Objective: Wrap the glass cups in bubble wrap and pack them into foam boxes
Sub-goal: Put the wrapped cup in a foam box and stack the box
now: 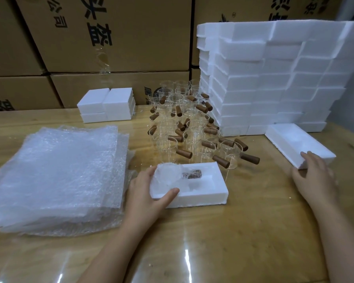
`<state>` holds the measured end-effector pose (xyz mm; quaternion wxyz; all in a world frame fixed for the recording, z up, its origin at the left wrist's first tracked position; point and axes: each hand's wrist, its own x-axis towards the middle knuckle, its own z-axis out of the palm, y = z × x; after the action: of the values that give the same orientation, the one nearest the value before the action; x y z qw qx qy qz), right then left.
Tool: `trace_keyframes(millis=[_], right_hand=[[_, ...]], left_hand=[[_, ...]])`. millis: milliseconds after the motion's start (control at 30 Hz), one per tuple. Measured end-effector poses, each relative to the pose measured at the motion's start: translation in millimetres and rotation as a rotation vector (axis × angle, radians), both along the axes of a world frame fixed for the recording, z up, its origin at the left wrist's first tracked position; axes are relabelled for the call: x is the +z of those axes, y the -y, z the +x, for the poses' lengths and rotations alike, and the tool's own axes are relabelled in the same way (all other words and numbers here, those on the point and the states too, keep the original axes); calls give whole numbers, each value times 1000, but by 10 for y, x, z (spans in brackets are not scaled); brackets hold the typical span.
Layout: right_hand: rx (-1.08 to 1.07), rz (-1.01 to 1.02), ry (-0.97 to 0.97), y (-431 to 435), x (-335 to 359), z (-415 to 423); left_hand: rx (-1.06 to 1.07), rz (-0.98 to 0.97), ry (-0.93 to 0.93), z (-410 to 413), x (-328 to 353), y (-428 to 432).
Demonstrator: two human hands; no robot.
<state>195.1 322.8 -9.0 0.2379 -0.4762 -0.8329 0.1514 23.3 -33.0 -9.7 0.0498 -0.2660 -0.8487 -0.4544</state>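
1. The cartons (121,37) were brown and stacked as a wall behind the desk. They were printed in bold black Chinese characters set at a tilt, and "公司" could be read on one.
2. The desk (233,231) was glossy pale wood and caught streaks of light.
3. The foam stack (274,82) rose at the right rear, many white blocks laid in rows like bricks.
4. The bubble wrap (55,176) lay at the left in a thick pile of clear, cloudy sheets.
5. The cups (184,127) stood crowded at mid-desk between the wrap and the foam stack. They were clear, straight-sided glass, each with a stubby brown handle sticking out sideways.
6. The closed boxes (106,105) sat at the left rear, white foam, two layers high.
7. The second box (290,141) lay hollow side up just before the foam stack.
8. The box (202,193) lay open near the front, a white foam tray with a shaped recess.
9. The left hand (145,197) gripped the box's left end, thumb on the near rim and fingers curled behind the far corner.
10. The right hand (313,176) lay palm down with its fingers straight and apart, their tips touching the second box's near end.
11. The wrapped cup (168,176) rested in the box's left recess, glass hazy under the wrap, its brown handle showing through and pointing right.
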Motion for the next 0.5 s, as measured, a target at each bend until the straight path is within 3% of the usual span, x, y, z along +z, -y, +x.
trace_keyframes(millis=[200, 500], right_hand=[[-58, 122, -50, -7, 31, -5], [111, 125, -155, 136, 101, -84]], left_hand=[[19, -2, -22, -13, -28, -11], [-9, 130, 41, 28, 3, 10]])
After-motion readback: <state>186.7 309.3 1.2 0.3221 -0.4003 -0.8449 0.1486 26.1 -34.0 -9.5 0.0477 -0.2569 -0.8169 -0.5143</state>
